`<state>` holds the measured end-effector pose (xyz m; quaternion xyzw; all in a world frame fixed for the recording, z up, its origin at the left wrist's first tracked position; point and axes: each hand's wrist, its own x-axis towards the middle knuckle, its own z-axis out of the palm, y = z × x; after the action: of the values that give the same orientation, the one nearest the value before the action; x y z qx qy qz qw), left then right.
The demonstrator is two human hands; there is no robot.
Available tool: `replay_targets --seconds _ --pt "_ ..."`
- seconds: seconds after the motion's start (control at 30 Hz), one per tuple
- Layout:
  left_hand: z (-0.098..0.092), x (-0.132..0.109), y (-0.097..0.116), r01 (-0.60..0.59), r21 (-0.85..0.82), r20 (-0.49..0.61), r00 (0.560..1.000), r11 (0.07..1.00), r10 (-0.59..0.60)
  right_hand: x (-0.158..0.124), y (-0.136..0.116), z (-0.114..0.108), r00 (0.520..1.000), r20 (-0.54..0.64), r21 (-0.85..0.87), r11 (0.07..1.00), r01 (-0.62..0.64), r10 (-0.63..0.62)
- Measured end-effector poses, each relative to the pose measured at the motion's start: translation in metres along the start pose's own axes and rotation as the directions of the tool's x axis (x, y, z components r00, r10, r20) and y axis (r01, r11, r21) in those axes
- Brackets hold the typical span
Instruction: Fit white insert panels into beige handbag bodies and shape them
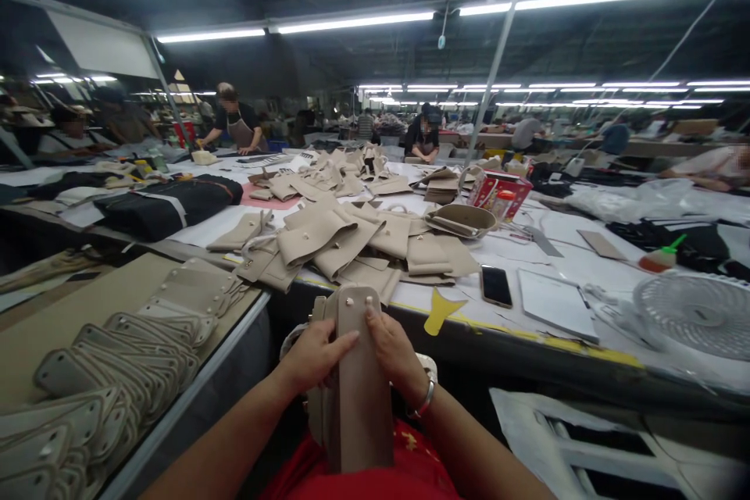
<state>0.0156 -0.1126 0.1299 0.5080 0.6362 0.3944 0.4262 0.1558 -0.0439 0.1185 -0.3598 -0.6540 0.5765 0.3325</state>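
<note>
A beige handbag (pixel 358 398) stands upright against my lap, its long narrow panel facing me and metal studs at the top end. My left hand (pixel 316 351) grips its left edge, with the thumb lying across the panel. On the opposite edge, my right hand (pixel 395 348) holds the bag, thumb near a stud. Part of a strap loops out at the left, and most fingers are hidden behind the bag. Just beyond lies a heap of beige bag pieces (pixel 337 238) on the white-covered table (pixel 498 250).
Stacked beige panels with studs (pixel 123 363) fill the left board. A phone (pixel 495 286), a yellow cutout (pixel 441 311), a white notebook (pixel 555 303) and a fan (pixel 697 312) lie along the right side. A black bundle (pixel 169 203) sits at left. Several people work farther back.
</note>
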Motion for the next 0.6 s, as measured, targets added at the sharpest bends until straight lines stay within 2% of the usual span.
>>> replay_targets --seconds 0.1,0.17,0.27,0.33,0.4,0.5,0.6 --pt "-0.001 0.002 -0.011 0.045 -0.122 0.030 0.999 0.991 -0.042 -0.005 0.007 0.004 0.999 -0.024 -0.204 0.979 0.028 -0.034" --pt "-0.002 0.003 -0.019 0.064 -0.180 0.032 0.998 0.981 -0.060 -0.010 0.008 0.003 0.999 0.006 -0.386 0.921 0.046 -0.047" --pt "-0.005 0.004 -0.027 0.077 -0.209 0.031 0.997 0.975 -0.073 -0.015 0.003 0.000 0.998 0.015 -0.649 0.758 0.060 -0.067" --pt "-0.006 0.005 -0.030 0.062 -0.211 0.032 0.998 0.975 -0.057 -0.015 -0.001 -0.002 0.993 -0.018 -0.757 0.650 0.062 -0.116" --pt "-0.007 0.005 -0.030 0.056 -0.224 0.047 0.998 0.973 -0.047 -0.014 -0.006 -0.003 0.987 -0.033 -0.812 0.580 0.067 -0.160" --pt "-0.007 0.004 -0.029 0.080 -0.241 0.074 0.995 0.967 -0.064 -0.010 -0.012 -0.005 0.985 0.013 -0.839 0.534 0.104 -0.172" --pt "-0.008 -0.001 -0.024 0.069 -0.218 0.060 0.997 0.974 -0.057 -0.006 -0.015 -0.008 0.976 0.093 -0.798 0.572 0.190 -0.194"
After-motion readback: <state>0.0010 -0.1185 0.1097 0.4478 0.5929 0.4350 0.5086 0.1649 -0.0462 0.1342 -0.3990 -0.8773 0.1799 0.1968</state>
